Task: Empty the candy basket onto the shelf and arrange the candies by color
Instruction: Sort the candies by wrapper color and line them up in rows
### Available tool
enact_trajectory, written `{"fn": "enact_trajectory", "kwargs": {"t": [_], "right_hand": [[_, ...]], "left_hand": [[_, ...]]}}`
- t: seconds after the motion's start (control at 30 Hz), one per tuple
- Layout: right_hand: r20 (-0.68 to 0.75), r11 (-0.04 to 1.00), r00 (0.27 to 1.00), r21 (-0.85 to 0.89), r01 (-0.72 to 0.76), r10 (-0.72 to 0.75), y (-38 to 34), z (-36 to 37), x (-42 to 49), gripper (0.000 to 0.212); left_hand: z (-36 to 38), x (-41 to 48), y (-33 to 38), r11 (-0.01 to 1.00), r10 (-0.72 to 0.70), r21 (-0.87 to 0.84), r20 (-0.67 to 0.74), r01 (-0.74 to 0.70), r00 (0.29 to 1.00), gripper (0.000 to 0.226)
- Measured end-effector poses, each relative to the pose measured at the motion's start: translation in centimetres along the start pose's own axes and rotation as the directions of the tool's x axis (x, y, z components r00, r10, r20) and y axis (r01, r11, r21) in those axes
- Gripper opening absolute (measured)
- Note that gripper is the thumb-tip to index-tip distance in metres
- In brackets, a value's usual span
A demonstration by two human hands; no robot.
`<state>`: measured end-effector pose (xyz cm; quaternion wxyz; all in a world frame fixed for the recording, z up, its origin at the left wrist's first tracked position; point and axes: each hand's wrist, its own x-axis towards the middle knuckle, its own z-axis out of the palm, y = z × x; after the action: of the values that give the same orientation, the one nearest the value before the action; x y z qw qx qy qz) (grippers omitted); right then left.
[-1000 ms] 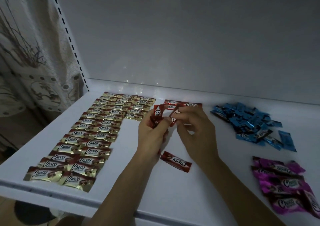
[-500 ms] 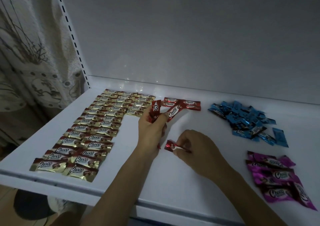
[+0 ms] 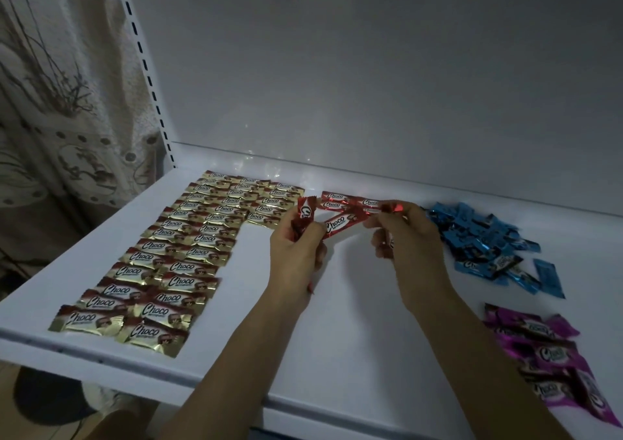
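On the white shelf (image 3: pixel 354 331) gold candies (image 3: pixel 188 254) lie in neat rows on the left. A short row of red candies (image 3: pixel 340 201) lies at the back middle. My left hand (image 3: pixel 296 254) grips a bunch of red candies (image 3: pixel 305 219), fanned out above the shelf. My right hand (image 3: pixel 408 241) pinches one red candy (image 3: pixel 387 209) at the right end of the back row, with another tucked under its fingers. A loose blue candy heap (image 3: pixel 482 237) sits to the right. Purple candies (image 3: pixel 546 358) are piled at the front right. No basket is visible.
A slotted upright rail (image 3: pixel 148 79) and a patterned curtain (image 3: pixel 60 102) border the shelf on the left. The grey back wall (image 3: pixel 371 69) rises behind the candies. The shelf's front lip (image 3: pixel 135 365) runs just before the gold rows.
My right hand picked the loose red candy up from the middle of the shelf and carried it back to the red row. My left hand stayed put with its bunch.
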<state>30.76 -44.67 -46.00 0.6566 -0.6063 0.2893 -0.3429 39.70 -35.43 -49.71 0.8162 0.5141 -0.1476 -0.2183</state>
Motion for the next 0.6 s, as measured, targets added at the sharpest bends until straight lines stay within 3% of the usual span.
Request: {"fn": "enact_trajectory", "kwargs": {"t": [0.2, 0.27, 0.37, 0.47, 0.6], "right_hand": [[0.157, 0.972, 0.986, -0.237, -0.012, 0.051, -0.5, 0.5, 0.6, 0.013], [0.200, 0.991, 0.978, -0.130, -0.040, 0.065, -0.3, 1.5, 0.8, 0.013], [0.281, 0.994, 0.955, -0.074, -0.075, 0.093, 0.2, 3.3, 1.0, 0.014], [0.348, 0.978, 0.916, -0.127, -0.167, 0.201, 0.5, 4.3, 1.1, 0.024], [0.352, 0.942, 0.892, 0.074, -0.327, 0.282, 1.4, 3.2, 1.4, 0.020]], "left_hand": [[0.1, 0.0, 0.2, 0.998, -0.039, -0.055, -0.023, 0.037, 0.999, 0.021], [-0.1, 0.2, 0.5, 0.983, -0.065, -0.173, -0.033, 0.059, 0.997, 0.009], [-0.4, 0.2, 0.7, 0.974, -0.073, -0.215, -0.029, 0.065, 0.997, 0.031], [-0.7, 0.4, 0.9, 0.949, -0.113, -0.304, -0.077, 0.084, 0.991, 0.006], [-1.0, 0.6, 1.0, 0.879, -0.187, -0.457, -0.077, 0.132, 0.979, 0.022]]}}
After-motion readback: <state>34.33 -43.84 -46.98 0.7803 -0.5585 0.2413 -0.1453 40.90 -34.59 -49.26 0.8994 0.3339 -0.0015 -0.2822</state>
